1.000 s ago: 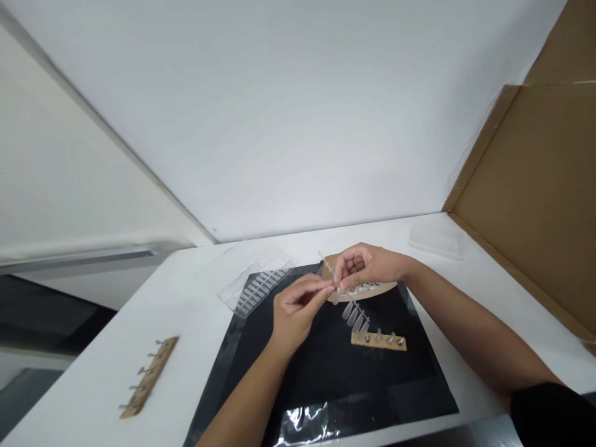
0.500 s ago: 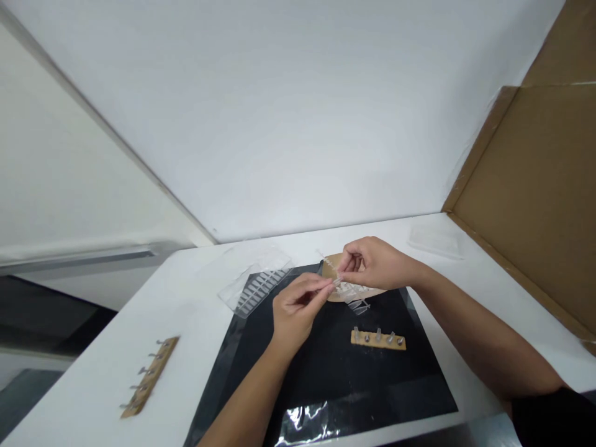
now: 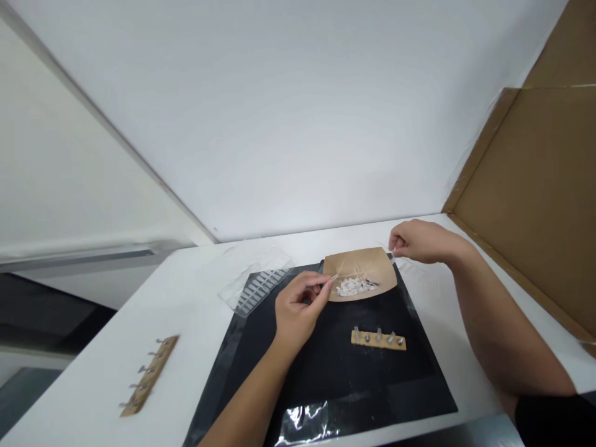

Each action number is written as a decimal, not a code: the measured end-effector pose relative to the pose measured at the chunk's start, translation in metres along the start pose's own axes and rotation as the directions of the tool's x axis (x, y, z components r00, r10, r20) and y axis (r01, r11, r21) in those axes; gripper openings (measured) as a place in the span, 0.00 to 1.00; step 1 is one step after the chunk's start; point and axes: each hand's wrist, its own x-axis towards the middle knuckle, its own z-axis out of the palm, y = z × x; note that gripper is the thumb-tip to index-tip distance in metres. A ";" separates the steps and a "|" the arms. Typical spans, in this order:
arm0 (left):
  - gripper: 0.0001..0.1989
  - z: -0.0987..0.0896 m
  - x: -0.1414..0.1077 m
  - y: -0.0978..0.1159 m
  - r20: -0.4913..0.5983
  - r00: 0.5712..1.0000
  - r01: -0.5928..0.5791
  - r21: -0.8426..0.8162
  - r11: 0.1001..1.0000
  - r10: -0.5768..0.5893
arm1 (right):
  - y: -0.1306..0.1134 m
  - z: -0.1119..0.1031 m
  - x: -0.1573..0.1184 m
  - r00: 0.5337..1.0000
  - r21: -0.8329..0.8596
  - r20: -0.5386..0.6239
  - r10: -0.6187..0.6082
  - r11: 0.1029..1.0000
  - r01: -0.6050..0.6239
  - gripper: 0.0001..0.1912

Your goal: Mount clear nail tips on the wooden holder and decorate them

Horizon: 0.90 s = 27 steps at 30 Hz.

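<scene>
My left hand (image 3: 302, 301) pinches a small clear false nail tip (image 3: 334, 277) between thumb and forefinger, by the left side of the brown paper tray (image 3: 385, 273). White scraps and thin clear sticks (image 3: 356, 284) lie in that tray. My right hand (image 3: 421, 241) is past the tray's right corner, thumb and fingers closed on a clear plastic strip (image 3: 392, 256), mostly hidden. Nearer me on the black mat (image 3: 335, 360) lies a wooden stand (image 3: 379, 341) with several pegs, some bearing clear tips.
To the left, a second wooden peg stand (image 3: 149, 377) rests on the white table (image 3: 195, 347). A clear case (image 3: 254, 288) with rows of nail tips overlaps the mat's far left corner. Cardboard panels (image 3: 535, 211) stand on the right, and a white wall (image 3: 326, 124) behind.
My right hand has moved right, away from my left hand, taking the clear strip off the tray. The tray and its scraps now show. My left hand has barely moved.
</scene>
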 end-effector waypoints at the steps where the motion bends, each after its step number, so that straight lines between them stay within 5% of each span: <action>1: 0.05 0.001 0.000 0.001 0.006 1.000 0.001 0.007 1.000 -0.001 | 0.010 0.000 0.004 0.993 -0.021 0.083 0.079 0.997 -0.078 0.07; 8: 0.06 0.002 -0.002 0.000 0.041 0.999 0.025 0.011 1.000 -0.026 | 0.046 0.007 0.026 0.969 -0.078 0.135 0.205 0.978 -0.196 0.11; 11: 0.07 0.003 -0.002 0.000 0.047 0.995 0.084 -0.026 0.996 -0.083 | 0.032 0.005 0.021 0.994 -0.019 0.073 0.077 0.997 -0.076 0.16; 13: 0.07 0.004 -0.003 -0.001 0.032 0.989 0.146 -0.062 0.987 -0.144 | 0.014 0.005 0.014 0.993 0.113 -0.006 -0.116 0.987 0.116 0.16; 16: 0.08 0.007 -0.004 -0.002 -0.009 0.970 0.237 -0.154 0.959 -0.241 | -0.020 0.013 0.006 0.912 0.353 -0.020 -0.410 0.850 0.391 0.15; 19: 0.09 0.009 -0.006 -0.003 -0.012 0.961 0.262 -0.286 0.922 -0.276 | -0.050 0.030 0.005 0.811 0.510 -0.044 -0.583 0.685 0.520 0.18; 27: 0.07 0.008 -0.006 -0.003 0.019 0.981 0.184 -0.386 0.904 -0.192 | -0.069 0.076 0.025 0.777 0.737 -0.173 -0.606 0.444 0.510 0.14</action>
